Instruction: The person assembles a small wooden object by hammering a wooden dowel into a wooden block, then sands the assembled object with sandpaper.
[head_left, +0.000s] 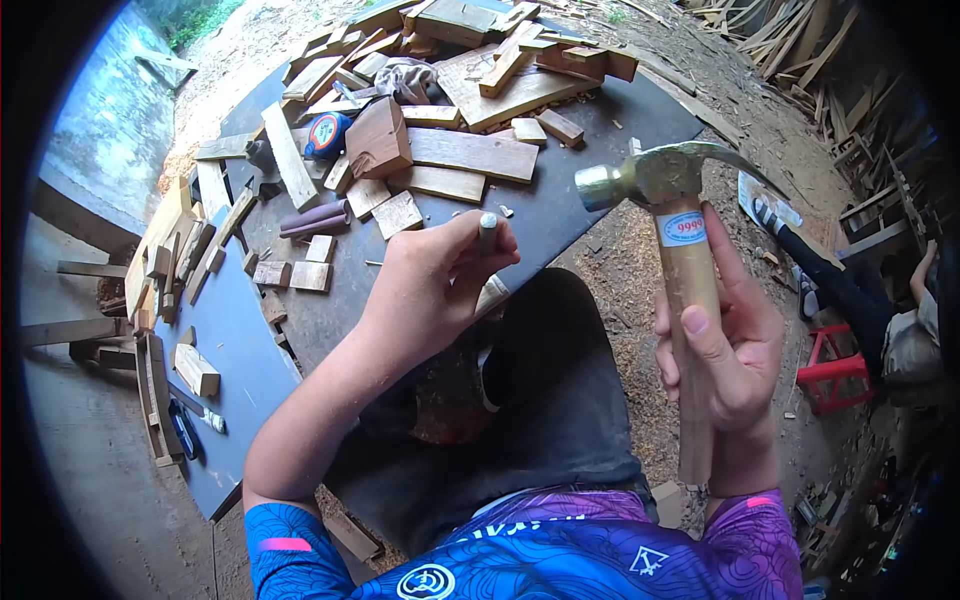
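Observation:
A claw hammer (685,230) with a wooden handle and a "9999" sticker is upright in my right hand (735,345). My fingers wrap around the handle, with the thumb along its front. The hammer's head is at the top, its striking face to the left and its claw to the right. My left hand (445,265) is closed around a grey metal rod (488,232), whose round flat end sticks up out of the fist. Its lower part is hidden by the hand. A pale piece (492,293) shows just below that hand, near the table edge; I cannot make out what it is.
Wood offcuts (470,150) pile up on the dark table (570,215), beside a blue tape measure (326,134) and a brown block (379,138). A blue-grey board (235,390) lies at left. At far right, a person (900,320) sits near a red stool (833,368).

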